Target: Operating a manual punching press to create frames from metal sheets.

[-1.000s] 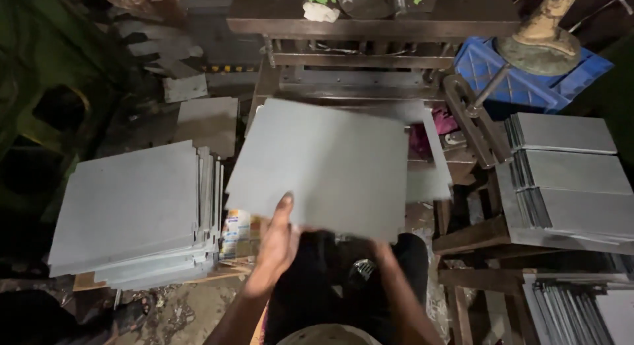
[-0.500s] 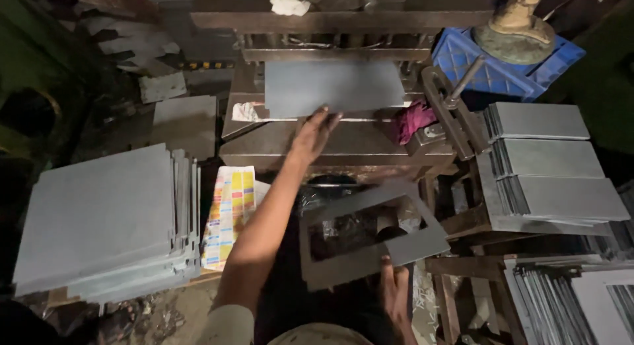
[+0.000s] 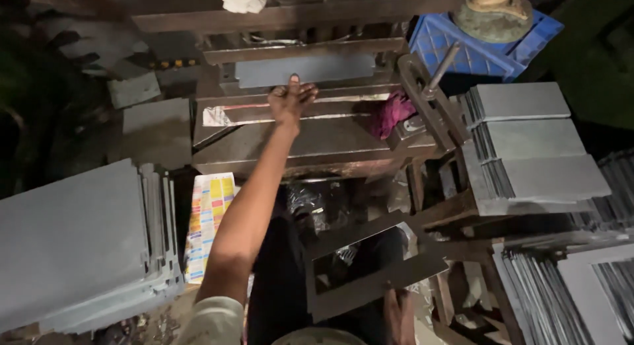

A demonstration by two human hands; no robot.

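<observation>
My left hand (image 3: 290, 97) reaches far forward, fingers spread, touching the near edge of a flat grey sheet (image 3: 310, 69). The sheet lies mostly under the upper bar of a heavy metal press (image 3: 317, 140). Low between my legs, my right hand (image 3: 396, 313) grips the near edge of a grey board frame (image 3: 370, 269) with a rectangular hole cut out of its middle. The frame is tilted, and only part of that hand shows.
A thick stack of grey sheets (image 3: 72, 239) lies at the left, with a colourful printed sheet (image 3: 211, 213) beside it. Fanned stacks of grey sheets (image 3: 528, 147) rest on a stand at the right. A blue crate (image 3: 475, 47), the press lever (image 3: 439, 71) and a pink cloth (image 3: 389, 114) sit at the back right.
My left hand has carried the grey sheet forward onto the press bed and slid it in under the upper bar. The cut-out frame has dropped lower in my right hand.
</observation>
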